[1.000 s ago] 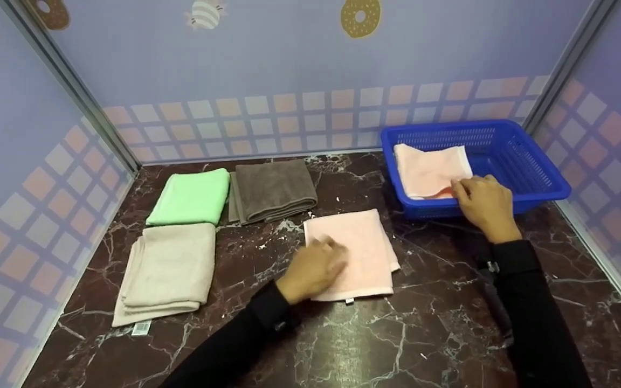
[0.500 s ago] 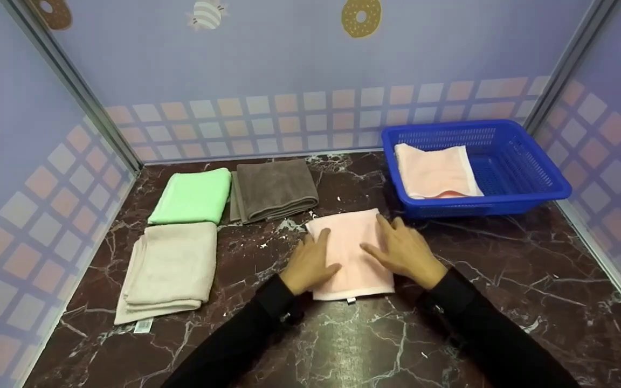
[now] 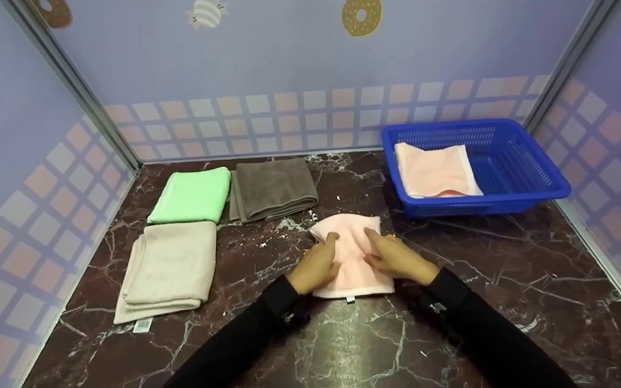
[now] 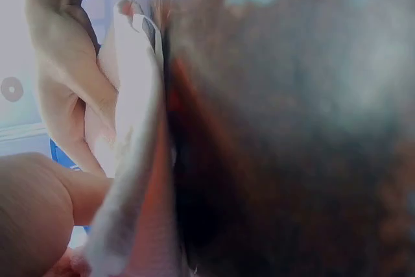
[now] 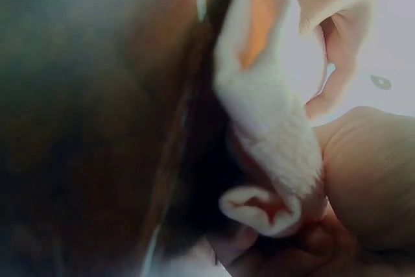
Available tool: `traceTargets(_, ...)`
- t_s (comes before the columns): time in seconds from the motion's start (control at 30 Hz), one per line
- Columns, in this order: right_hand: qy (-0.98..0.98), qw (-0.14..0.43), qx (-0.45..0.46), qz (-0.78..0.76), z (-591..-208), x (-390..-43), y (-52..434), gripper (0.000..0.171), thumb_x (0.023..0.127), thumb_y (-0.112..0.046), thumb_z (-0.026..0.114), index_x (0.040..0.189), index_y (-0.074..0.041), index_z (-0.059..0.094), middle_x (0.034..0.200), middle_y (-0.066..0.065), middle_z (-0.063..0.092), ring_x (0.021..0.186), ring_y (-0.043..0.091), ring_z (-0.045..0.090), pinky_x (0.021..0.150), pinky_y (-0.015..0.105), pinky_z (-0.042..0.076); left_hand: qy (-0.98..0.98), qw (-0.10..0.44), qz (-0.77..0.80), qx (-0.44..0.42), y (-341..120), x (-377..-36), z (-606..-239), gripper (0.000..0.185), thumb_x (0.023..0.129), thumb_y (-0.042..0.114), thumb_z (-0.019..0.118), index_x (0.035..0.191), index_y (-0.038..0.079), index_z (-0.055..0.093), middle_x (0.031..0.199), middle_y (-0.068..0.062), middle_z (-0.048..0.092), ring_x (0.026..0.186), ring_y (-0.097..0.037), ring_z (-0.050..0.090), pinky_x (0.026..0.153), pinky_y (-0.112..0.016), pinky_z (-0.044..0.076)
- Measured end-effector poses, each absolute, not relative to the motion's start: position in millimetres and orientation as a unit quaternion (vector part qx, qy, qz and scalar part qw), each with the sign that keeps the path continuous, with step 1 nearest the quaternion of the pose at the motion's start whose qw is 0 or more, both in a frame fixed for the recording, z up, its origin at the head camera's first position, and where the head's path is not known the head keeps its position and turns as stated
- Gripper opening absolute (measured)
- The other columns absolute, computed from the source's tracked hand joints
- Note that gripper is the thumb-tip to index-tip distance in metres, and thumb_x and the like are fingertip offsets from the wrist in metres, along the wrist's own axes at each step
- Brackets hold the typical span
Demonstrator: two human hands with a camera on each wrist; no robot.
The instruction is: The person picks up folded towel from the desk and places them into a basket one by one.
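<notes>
The folded pale pink cloth towel (image 3: 351, 258) looks soft, matt and nappy; the dark marble-patterned worktop (image 3: 504, 269) is smooth and glossy; the perforated blue plastic basket (image 3: 526, 172) has a slight sheen.

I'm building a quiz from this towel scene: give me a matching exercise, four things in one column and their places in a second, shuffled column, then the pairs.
Things:
1. green towel
2. grey-brown towel
3. beige towel
4. pink towel

Places:
A. gripped by left hand and right hand
B. front left of the table
C. back left corner
D. right of the green one

Pairs: 1-C, 2-D, 3-B, 4-A
</notes>
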State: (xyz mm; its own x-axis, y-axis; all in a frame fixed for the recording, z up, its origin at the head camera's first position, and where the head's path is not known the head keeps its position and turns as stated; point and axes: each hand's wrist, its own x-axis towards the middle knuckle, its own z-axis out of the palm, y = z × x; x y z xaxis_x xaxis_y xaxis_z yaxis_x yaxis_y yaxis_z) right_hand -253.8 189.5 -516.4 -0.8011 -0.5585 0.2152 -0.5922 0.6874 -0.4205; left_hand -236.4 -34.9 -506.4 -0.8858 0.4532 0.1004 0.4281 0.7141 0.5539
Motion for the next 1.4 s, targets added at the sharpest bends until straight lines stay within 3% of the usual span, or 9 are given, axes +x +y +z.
traceTargets(0.2,-0.905,0.070,0.339,0.246,-495,-251,194,0.060,0.093,-0.006,0.071,0.140,0.019,0.045,0.095,0.028,0.070,0.075,0.035,0.069,0.067,0.046,0.061,0.915,-0.007,0.305,0.265,-40,-234,-486,0.053,0.094,0.003,0.069,0.140,-0.004,0.045,0.118,-0.030,0.067,0.104,-0.045,0.068,0.090,-0.054,0.059)
traceTargets(0.47,-0.866,0.183,0.376,0.275,-458,-248,203,0.061,0.089,-0.003,0.075,0.140,0.017,0.046,0.098,0.028,0.071,0.079,0.035,0.069,0.071,0.051,0.059,0.895,-0.078,0.329,0.291,-42,-227,-446,0.055,0.092,0.002,0.070,0.141,-0.005,0.044,0.123,-0.030,0.065,0.109,-0.044,0.067,0.094,-0.055,0.057)
traceTargets(0.57,-0.868,0.186,0.376,0.264,-456,-250,205,0.062,0.090,-0.004,0.076,0.139,0.018,0.046,0.101,0.030,0.071,0.081,0.038,0.070,0.072,0.051,0.060,0.901,-0.076,0.320,0.284,-39,-229,-444,0.055,0.093,0.002,0.069,0.142,-0.005,0.044,0.124,-0.029,0.065,0.110,-0.043,0.067,0.095,-0.053,0.057)
traceTargets(0.73,-0.886,0.161,0.338,0.274,-447,-257,216,0.065,0.092,-0.004,0.074,0.145,0.017,0.043,0.122,0.035,0.067,0.087,0.041,0.070,0.083,0.052,0.061,0.901,-0.071,0.331,0.270,-23,-241,-440,0.058,0.094,0.003,0.069,0.145,-0.003,0.043,0.128,-0.027,0.064,0.107,-0.040,0.067,0.097,-0.050,0.057)
traceTargets(0.9,-0.907,0.108,0.273,0.302,-430,-270,239,0.068,0.097,-0.006,0.068,0.155,0.009,0.035,0.111,0.031,0.069,0.070,0.032,0.065,0.070,0.046,0.061,0.893,-0.074,0.358,0.262,1,-264,-431,0.058,0.096,0.007,0.068,0.149,0.000,0.042,0.138,-0.025,0.061,0.113,-0.038,0.067,0.101,-0.047,0.056)
traceTargets(1.0,-0.909,0.108,0.246,0.318,-422,-279,255,0.067,0.100,-0.007,0.065,0.157,0.006,0.032,0.121,0.032,0.066,0.074,0.034,0.065,0.076,0.050,0.061,0.885,-0.092,0.371,0.265,18,-279,-428,0.057,0.097,0.008,0.067,0.149,0.001,0.043,0.142,-0.023,0.059,0.120,-0.039,0.065,0.103,-0.048,0.056)
traceTargets(1.13,-0.905,0.146,0.217,0.335,-419,-293,277,0.065,0.101,-0.005,0.063,0.158,0.003,0.034,0.150,0.032,0.050,0.107,0.047,0.064,0.100,0.061,0.052,0.875,-0.107,0.388,0.268,43,-298,-427,0.057,0.097,0.006,0.065,0.151,0.007,0.043,0.146,-0.019,0.057,0.123,-0.038,0.063,0.104,-0.047,0.055)
traceTargets(1.27,-0.897,0.205,0.187,0.343,-425,-309,296,0.061,0.099,-0.003,0.064,0.156,0.000,0.040,0.154,0.027,0.048,0.134,0.050,0.052,0.115,0.063,0.040,0.865,-0.106,0.405,0.276,68,-316,-434,0.046,0.099,0.004,0.061,0.142,0.014,0.052,0.137,-0.015,0.062,0.120,-0.031,0.062,0.104,-0.041,0.053)
traceTargets(1.4,-0.883,0.274,0.159,0.346,-437,-325,312,0.056,0.096,-0.002,0.067,0.150,-0.005,0.052,0.147,0.024,0.057,0.135,0.046,0.053,0.115,0.060,0.040,0.860,-0.102,0.414,0.281,89,-334,-443,0.037,0.100,0.003,0.059,0.136,0.013,0.062,0.125,-0.014,0.063,0.114,-0.026,0.061,0.103,-0.034,0.051)
